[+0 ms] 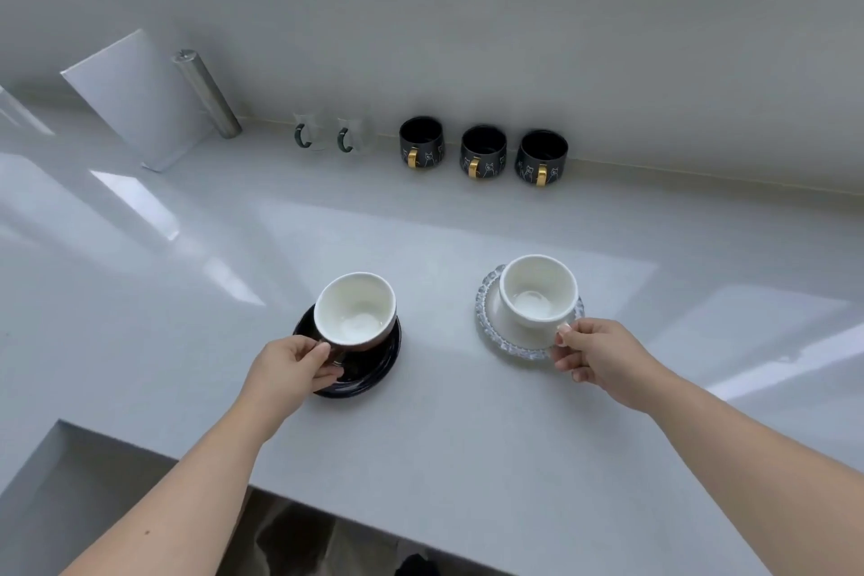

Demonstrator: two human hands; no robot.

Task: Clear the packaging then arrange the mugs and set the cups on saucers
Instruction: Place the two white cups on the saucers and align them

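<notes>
A dark cup with a white inside sits on a black saucer near the counter's front. My left hand pinches its handle. To the right a white cup rests on a clear glass saucer, and my right hand grips its handle. Along the back wall stand three black mugs with gold handles. Left of them are two clear glass mugs with green handles.
A white board leans against the back wall at the left, with a metal cylinder beside it. The glossy white counter has a recessed step at the front left. A window frame runs along the top.
</notes>
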